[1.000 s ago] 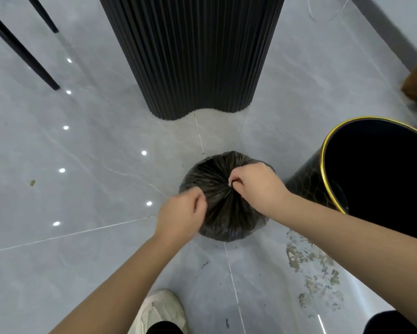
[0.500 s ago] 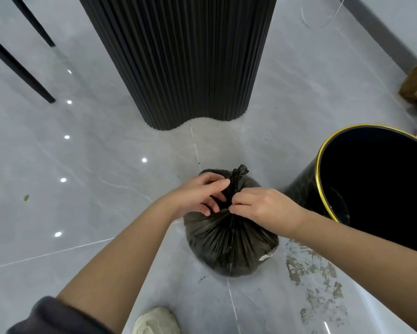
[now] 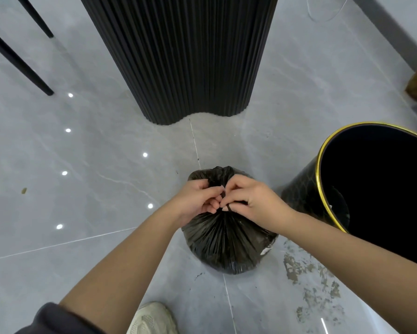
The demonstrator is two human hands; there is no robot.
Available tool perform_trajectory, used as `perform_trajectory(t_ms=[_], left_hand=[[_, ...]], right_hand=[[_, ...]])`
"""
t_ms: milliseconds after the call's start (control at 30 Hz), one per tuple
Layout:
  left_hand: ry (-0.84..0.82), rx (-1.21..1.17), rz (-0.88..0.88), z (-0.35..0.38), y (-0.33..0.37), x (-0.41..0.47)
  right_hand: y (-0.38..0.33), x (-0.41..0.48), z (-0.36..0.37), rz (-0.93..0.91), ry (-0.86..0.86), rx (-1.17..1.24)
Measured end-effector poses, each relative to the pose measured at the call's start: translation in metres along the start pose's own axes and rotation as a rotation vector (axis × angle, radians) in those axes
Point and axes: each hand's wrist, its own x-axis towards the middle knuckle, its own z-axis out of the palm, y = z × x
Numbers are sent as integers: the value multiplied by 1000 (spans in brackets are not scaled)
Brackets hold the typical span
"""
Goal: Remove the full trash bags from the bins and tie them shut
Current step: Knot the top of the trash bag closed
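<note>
No legible text showing, no labels, brand names, numbers or signs appearing on any surface, white scrap pressing against trash bag (image 3: 229, 239) wall, too small for reading.

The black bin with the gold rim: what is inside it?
The bin shows only a dark interior, with no bag lining its rim. Its bottom is in shadow, so whether anything lies there is unclear.

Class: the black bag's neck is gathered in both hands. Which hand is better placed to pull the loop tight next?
Probably the right hand: its fingertips pinch the thin strand at the trash bag neck, while the left hand bunches it.
</note>
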Motion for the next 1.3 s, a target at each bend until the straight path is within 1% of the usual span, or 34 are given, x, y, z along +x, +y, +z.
perform_trajectory(t_ms=[67,133,267,333,400,467,500,567,633,667,700,733,767,800,833,867,933,1000,1033,1067,1100,1133,1167,1233,1267,1300], left_hand=[[81,-106,25,2,-7,-3],[152,-146,61,4,-12,-6],[283,-140,120,10,-14,-11],[306,-120,129,12,-10,-15],[279,-161,75,13,-3,-19],[225,-278,-27,14,3,-22],[201,-353,-81,14,6,-23],[167,-481,-154,13,9,-27],[176,-495,-144,14,7,-27],[225,-400,-89,13,4,-27],[314,-205,19,11,-1,-27],[421,89,185,7,-6,-28],[474,410,393,2,-11,-29],[444,688,568,-2,-17,-29],[376,912,678,-5,-22,-27],[325,1080,729,-5,-26,-24],[330,1262,791,-4,-30,-17],[397,1310,846,-3,-28,-13],[411,1316,843,-2,-26,-12],[428,1305,811,0,-22,-15],[441,1260,742,2,-21,-15],[423,1144,626,5,-17,-16],[371,930,456,8,-11,-17],[219,381,92,13,1,-17],[143,165,-40,14,4,-17],[92,31,-115,12,5,-18]], right_hand=[[2,-2,5,204,73,233],[0,-4,10,341,141,358],[-9,-1,14,440,289,502],[-11,0,13,475,315,493],[-11,0,12,425,296,338],[-10,0,13,266,305,102],[-9,-1,14,205,312,36],[-5,-2,18,162,331,6],[-1,-3,21,171,347,48],[1,-4,23,186,348,82],[2,-4,24,201,347,110],[3,-4,24,213,342,127],[2,-3,24,224,335,136],[2,-2,23,229,329,144],[1,-2,22,231,321,149],[0,-1,21,233,312,152],[0,-1,20,249,296,167],[-1,-1,19,257,301,174],[-2,-2,19,248,306,162],[-2,-1,19,228,308,136],[-3,-1,19,203,306,98],[-4,-1,20,180,306,57],[-4,-1,21,160,312,27],[-5,-1,23,114,348,5],[-6,-2,24,97,367,11],[-6,-3,25,97,380,30]])
